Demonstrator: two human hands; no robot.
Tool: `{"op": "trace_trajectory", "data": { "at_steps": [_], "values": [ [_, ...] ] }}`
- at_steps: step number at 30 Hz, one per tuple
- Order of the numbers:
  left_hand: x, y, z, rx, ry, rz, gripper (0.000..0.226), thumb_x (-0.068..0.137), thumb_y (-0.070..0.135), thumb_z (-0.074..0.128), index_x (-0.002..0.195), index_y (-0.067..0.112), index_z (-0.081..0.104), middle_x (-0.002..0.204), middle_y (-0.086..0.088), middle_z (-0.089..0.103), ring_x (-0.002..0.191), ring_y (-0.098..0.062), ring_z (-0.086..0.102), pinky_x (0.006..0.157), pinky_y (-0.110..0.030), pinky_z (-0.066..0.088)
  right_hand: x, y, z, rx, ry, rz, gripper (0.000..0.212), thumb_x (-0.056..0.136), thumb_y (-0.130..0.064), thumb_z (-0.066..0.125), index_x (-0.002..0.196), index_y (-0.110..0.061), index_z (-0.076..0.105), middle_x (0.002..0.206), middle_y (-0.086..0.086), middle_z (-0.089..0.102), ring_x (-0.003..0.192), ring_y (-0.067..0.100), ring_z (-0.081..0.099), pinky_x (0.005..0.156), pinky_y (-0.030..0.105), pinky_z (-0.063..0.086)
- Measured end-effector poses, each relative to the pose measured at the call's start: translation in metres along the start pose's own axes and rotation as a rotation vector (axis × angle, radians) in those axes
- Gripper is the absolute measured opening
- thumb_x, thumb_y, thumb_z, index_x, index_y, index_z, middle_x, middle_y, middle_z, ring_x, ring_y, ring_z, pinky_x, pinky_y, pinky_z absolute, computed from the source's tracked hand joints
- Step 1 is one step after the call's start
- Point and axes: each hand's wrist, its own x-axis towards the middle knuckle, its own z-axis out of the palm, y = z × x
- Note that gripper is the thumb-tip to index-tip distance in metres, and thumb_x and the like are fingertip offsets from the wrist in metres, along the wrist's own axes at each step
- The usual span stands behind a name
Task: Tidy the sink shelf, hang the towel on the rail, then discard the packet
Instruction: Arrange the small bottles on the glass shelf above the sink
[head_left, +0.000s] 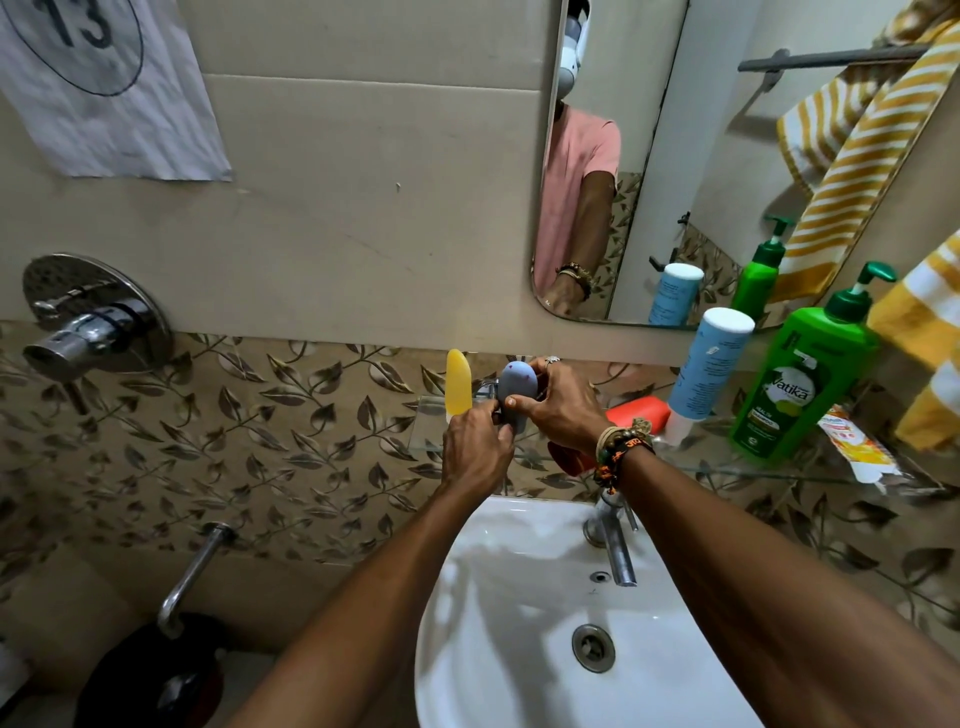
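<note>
The left hand pinched the base of a grey rounded object and the right hand gripped its top, at the glass shelf's left end. The packet lay flat well to their right, lengthwise along the shelf, nearer the right hand. The striped towel hung beyond it.

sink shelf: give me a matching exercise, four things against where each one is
Things:
1 green bottle
2 packet
3 grey object
4 white bottle

Places:
a held by left hand and right hand
b lying at the right end of the shelf
c just left of green bottle
d between white bottle and packet

Pairs: 1-d; 2-b; 3-a; 4-c
</note>
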Motion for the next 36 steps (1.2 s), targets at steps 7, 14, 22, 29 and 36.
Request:
{"op": "trace_trajectory", "data": {
  "at_steps": [7,14,22,29,36],
  "values": [
    [-0.006,0.000,-0.008,0.015,0.031,0.044,0.014,0.091,0.017,0.057,0.101,0.014,0.068,0.084,-0.007,0.070,0.071,-0.019,0.058,0.068,-0.031,0.052,-0.004,-0.005,-0.003,-0.001,-0.015,0.014,0.044,0.075,-0.034,0.082,0.111,-0.014,0.067,0.101,0.005,0.070,0.089,0.022,0.066,0.076,0.036,0.056],
    [-0.009,-0.016,-0.032,-0.004,0.151,0.034,0.010,0.087,0.020,0.067,0.095,0.016,0.070,0.087,-0.003,0.072,0.078,-0.019,0.066,0.071,-0.035,0.057,-0.003,-0.034,-0.004,-0.041,0.231,-0.066,0.045,0.087,-0.045,0.067,0.121,-0.016,0.065,0.104,0.005,0.070,0.097,0.021,0.064,0.084,0.042,0.055],
    [0.005,-0.031,-0.057,-0.093,0.163,-0.130,0.048,0.074,0.037,0.081,0.109,0.020,0.053,0.104,0.001,0.062,0.099,-0.019,0.057,0.081,-0.038,0.050,0.010,-0.074,0.024,-0.219,0.198,-0.152,0.040,0.092,-0.049,0.057,0.122,-0.024,0.067,0.107,-0.003,0.072,0.105,0.021,0.056,0.086,0.036,0.030],
    [0.017,-0.035,-0.052,-0.053,-0.057,-0.219,0.085,0.074,0.037,0.082,0.144,0.012,0.040,0.142,-0.010,0.052,0.131,-0.030,0.047,0.104,-0.045,0.044,0.014,-0.072,0.029,-0.347,0.150,-0.129,0.034,0.095,-0.046,0.054,0.120,-0.026,0.065,0.097,-0.001,0.073,0.099,0.022,0.055,0.082,0.037,0.028],
    [0.028,-0.030,-0.044,-0.055,-0.077,-0.196,0.049,0.078,0.028,0.077,0.120,0.015,0.055,0.106,-0.008,0.068,0.100,-0.031,0.063,0.082,-0.043,0.055,0.016,-0.074,0.036,-0.371,0.129,-0.088,0.032,0.093,-0.040,0.056,0.121,-0.027,0.064,0.095,0.002,0.072,0.097,0.023,0.057,0.077,0.034,0.018]
  ]
}}
